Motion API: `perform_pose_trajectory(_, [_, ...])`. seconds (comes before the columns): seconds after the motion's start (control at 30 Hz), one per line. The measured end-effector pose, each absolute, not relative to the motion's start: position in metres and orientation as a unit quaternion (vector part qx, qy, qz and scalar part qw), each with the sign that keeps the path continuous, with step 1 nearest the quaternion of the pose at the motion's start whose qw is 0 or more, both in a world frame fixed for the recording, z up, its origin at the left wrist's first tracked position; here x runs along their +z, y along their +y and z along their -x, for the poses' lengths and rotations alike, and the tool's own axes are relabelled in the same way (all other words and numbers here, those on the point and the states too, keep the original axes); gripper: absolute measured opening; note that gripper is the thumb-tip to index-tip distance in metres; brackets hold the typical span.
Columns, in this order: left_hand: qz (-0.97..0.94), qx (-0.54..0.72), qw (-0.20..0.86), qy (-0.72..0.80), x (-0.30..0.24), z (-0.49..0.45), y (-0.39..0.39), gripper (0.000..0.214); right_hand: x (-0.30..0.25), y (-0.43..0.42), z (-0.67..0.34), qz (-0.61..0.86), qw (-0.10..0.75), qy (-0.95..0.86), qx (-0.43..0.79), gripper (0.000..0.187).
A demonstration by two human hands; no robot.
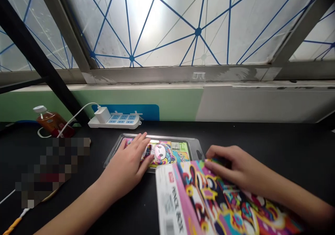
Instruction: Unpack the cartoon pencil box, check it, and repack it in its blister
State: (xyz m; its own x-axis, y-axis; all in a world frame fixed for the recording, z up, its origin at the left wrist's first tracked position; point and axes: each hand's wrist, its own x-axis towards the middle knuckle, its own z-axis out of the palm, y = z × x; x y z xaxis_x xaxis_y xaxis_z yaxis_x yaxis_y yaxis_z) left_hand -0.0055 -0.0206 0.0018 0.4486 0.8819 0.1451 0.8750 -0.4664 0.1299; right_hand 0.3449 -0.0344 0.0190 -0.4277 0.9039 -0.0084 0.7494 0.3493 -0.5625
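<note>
My left hand [133, 156] lies with fingers spread on a colourful pencil box [162, 152] that bears a white cartoon face. The pencil box sits in a clear plastic tray [196, 146] on the black desk. Between the thumb and fingers of my right hand [230, 163] is the upper edge of a bright printed cardboard package [209, 196]. "PENCIL BOX" and a barcode are printed on its white side panel. This package is tilted, overlaps the tray's near right edge in view and runs out of the frame at the bottom.
A white power strip [115, 122] with a plugged-in charger [102, 114] stands by the wall. Left of it are a bottle of reddish-brown drink [54, 121], a white cable [75, 116] and a pixelated object [52, 172]. A black slanted bar [52, 64] crosses the upper left.
</note>
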Motion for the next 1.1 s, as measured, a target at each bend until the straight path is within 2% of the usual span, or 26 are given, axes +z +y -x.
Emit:
perform_pose_trajectory(0.1, [-0.864, 0.080, 0.042, 0.495, 0.000, 0.002, -0.021, 0.052, 0.014, 0.001, -0.378, 0.551, 0.103, -0.779, 0.280, 0.048])
perform_pose_trajectory(0.43, [-0.868, 0.125, 0.068, 0.475, 0.005, 0.009, -0.021, 0.045, 0.001, 0.028, -0.414, 0.590, 0.094, -0.753, 0.275, 0.058])
perform_pose_trajectory(1.1, [-0.859, 0.125, 0.104, 0.485, 0.007, 0.010, -0.020, 0.041, -0.003, 0.037, -0.430, 0.621, 0.167, -0.707, 0.294, 0.055])
